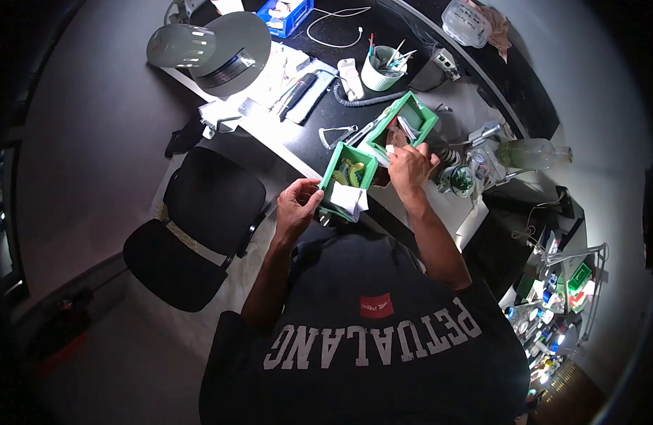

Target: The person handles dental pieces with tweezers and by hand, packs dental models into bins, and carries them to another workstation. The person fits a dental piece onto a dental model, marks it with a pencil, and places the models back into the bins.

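Note:
Two green boxes lie in front of me. The nearer green box (371,167) holds yellow-green curved pieces (354,172) and a folded white paper (349,200). My left hand (297,207) is closed at its left side, thumb and fingers on the rim. Over the near edge of the farther green box (427,128), my right hand (412,170) has its fingers curled together. A small white piece (390,149) shows at its fingertips. Inside that farther box are a brown piece (396,137) and white papers (409,128).
A lamp (234,57) overhangs the desk's left part, near a dark handpiece (298,94) on a cloth. A cup of tools (385,71) stands behind the boxes. Rightward are a metal device (484,161) and a bottle (532,154). A black chair (213,191) stands at left.

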`<act>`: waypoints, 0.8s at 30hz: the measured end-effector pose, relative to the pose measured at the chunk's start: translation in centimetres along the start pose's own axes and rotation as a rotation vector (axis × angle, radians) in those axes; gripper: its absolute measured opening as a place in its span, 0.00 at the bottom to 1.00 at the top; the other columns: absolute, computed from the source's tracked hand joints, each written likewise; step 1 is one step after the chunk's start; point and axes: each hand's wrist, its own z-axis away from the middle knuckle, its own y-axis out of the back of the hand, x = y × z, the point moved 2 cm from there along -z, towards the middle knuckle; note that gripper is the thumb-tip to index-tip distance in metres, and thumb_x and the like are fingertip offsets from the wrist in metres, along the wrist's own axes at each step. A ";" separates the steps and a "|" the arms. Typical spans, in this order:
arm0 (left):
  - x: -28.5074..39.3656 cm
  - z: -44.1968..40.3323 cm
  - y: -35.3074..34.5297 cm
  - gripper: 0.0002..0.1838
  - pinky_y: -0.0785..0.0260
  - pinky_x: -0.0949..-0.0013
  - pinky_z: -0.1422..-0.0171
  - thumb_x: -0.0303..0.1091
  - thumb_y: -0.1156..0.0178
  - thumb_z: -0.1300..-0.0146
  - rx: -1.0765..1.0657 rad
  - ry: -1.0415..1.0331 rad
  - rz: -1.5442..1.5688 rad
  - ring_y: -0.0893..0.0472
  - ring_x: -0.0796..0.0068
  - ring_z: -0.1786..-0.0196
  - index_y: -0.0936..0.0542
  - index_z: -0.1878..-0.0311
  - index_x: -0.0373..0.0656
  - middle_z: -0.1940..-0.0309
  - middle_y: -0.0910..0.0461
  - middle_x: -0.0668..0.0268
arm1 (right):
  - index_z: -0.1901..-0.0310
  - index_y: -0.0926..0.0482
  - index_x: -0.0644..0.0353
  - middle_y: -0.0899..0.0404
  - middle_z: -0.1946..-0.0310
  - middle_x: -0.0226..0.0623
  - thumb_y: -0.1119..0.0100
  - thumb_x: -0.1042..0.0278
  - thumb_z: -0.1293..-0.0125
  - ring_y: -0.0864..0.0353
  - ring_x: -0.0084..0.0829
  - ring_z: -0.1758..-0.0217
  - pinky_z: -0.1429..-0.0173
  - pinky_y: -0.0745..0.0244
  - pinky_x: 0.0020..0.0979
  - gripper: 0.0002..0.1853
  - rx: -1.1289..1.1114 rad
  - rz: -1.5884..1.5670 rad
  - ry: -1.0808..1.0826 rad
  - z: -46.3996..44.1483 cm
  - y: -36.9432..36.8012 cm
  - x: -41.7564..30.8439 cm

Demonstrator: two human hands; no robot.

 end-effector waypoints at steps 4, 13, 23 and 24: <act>0.1 0.7 0.5 0.12 0.24 0.74 0.55 0.28 0.32 0.33 -0.001 0.023 -0.027 0.17 0.83 0.63 0.15 0.48 0.37 0.65 0.13 0.68 | 0.67 0.08 0.50 0.14 0.67 0.26 0.22 0.60 0.45 0.24 0.33 0.51 0.43 0.44 0.46 0.07 -0.052 0.026 -0.008 -0.4 0.1 0.1; 0.0 2.3 0.8 0.13 0.26 0.76 0.57 0.29 0.31 0.34 0.039 0.058 -0.052 0.19 0.84 0.63 0.15 0.48 0.37 0.66 0.15 0.69 | 0.65 0.09 0.48 0.14 0.66 0.27 0.26 0.60 0.42 0.22 0.33 0.51 0.39 0.45 0.48 0.06 -0.028 -0.074 0.064 -0.1 1.0 0.9; -3.9 2.8 -1.1 0.22 0.30 0.64 0.59 0.37 0.22 0.49 0.376 -0.447 -0.217 0.27 0.69 0.63 0.18 0.53 0.37 0.61 0.22 0.62 | 0.59 0.13 0.62 0.15 0.64 0.48 0.36 0.73 0.33 0.15 0.51 0.60 0.55 0.21 0.45 0.05 0.176 -0.630 0.032 1.8 0.5 3.8; -5.3 2.6 -1.1 0.25 0.31 0.61 0.55 0.39 0.23 0.47 0.331 -0.421 -0.343 0.27 0.67 0.59 0.20 0.50 0.36 0.59 0.23 0.60 | 0.61 0.13 0.64 0.16 0.65 0.48 0.35 0.73 0.33 0.16 0.51 0.60 0.56 0.22 0.45 0.05 0.124 -0.692 0.003 2.3 1.2 2.9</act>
